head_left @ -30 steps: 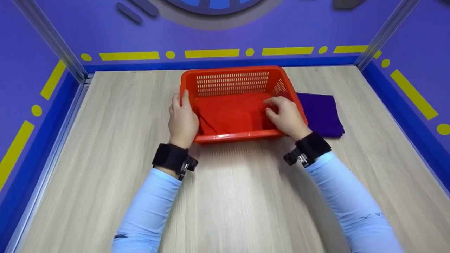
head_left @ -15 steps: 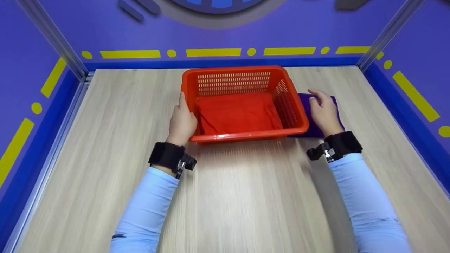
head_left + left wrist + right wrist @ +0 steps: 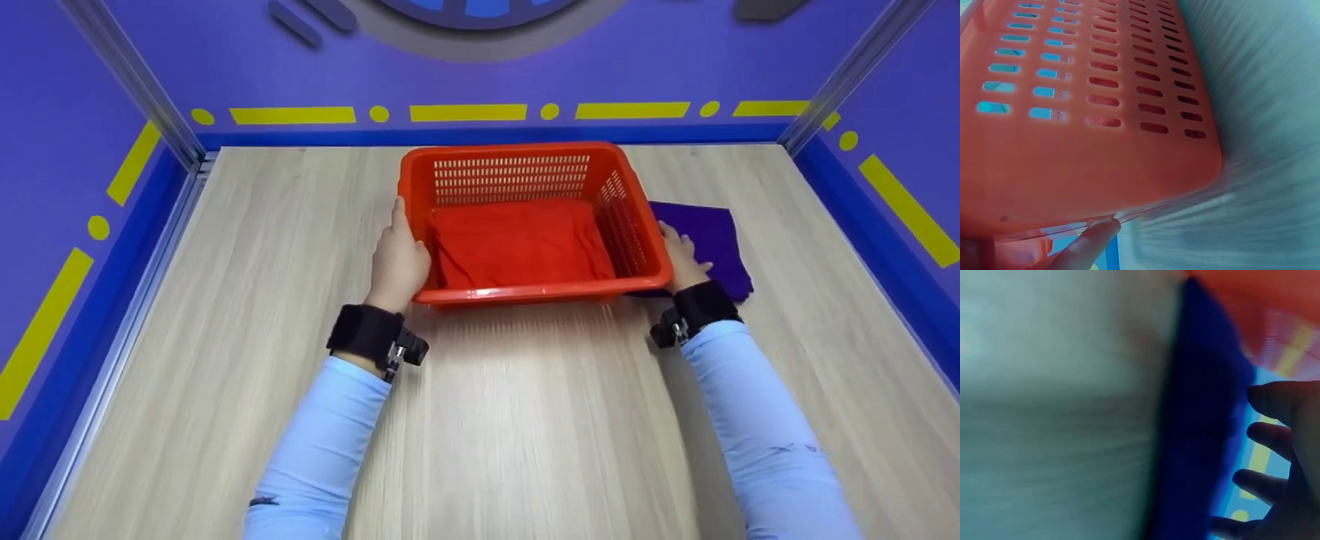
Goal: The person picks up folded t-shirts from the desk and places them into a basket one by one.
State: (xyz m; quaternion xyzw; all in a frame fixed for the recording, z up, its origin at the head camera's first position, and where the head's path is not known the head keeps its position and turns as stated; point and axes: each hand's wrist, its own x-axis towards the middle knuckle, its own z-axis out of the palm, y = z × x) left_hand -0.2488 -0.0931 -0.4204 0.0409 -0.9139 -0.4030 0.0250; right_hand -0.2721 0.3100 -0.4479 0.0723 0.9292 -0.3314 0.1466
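A red plastic basket (image 3: 525,291) with slotted walls stands mid-table and holds a folded red cloth (image 3: 517,240). My left hand (image 3: 399,262) grips the basket's left rim in the head view, one finger straight along its outer side. Close up in the left wrist view, a fingertip (image 3: 1107,226) touches the basket's wall. Beside the right wall is my right hand (image 3: 681,259), over a folded purple cloth (image 3: 720,240), whose left part the basket hides. Its fingers (image 3: 1264,486) are spread and hold nothing in the right wrist view.
Blue and purple panels (image 3: 480,82) with yellow marks enclose the pale wooden table (image 3: 525,420) at the back and sides. Metal rails (image 3: 124,345) run along the left edge.
My right hand has left the inside of the basket, crossed over the purple cloth and come back against the basket's right side. The left hand stays on the left rim.
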